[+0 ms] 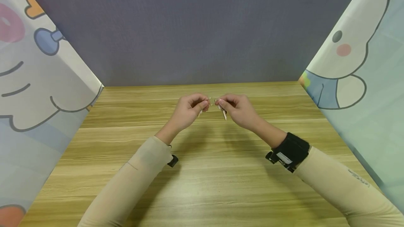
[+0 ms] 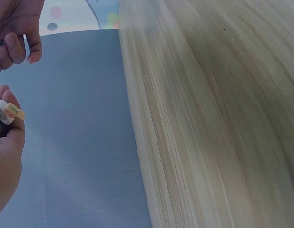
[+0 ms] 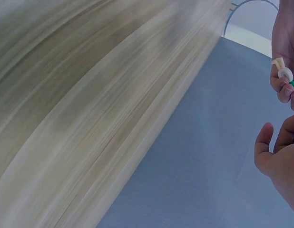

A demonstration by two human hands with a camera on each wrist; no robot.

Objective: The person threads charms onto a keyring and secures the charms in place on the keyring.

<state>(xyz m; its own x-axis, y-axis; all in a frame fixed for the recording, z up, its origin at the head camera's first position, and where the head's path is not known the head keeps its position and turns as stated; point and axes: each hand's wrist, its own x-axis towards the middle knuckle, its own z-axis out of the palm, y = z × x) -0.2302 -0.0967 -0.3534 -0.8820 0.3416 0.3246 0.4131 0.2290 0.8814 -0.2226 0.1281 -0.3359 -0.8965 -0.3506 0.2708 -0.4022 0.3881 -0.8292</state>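
Both hands are raised over the wooden table, close together. My left hand (image 1: 188, 109) pinches a small white, green and pale-orange charm (image 2: 5, 113), whose lower tip shows below the fingers in the head view. My right hand (image 1: 240, 109) holds a thin silver key (image 1: 224, 115) between thumb and fingers, with the key pointing down. A small, pale link (image 1: 212, 101) spans the gap between the fingertips of the two hands; its details are too small to tell. In the right wrist view the charm (image 3: 285, 74) also shows in the left fingers.
The wood-grain table (image 1: 202, 185) lies under both forearms. Behind it rises a grey-blue panel (image 1: 202, 31). Cartoon-printed panels stand at the left (image 1: 34, 80) and right (image 1: 350, 45). A black strap with a device (image 1: 290, 151) is on the right wrist.
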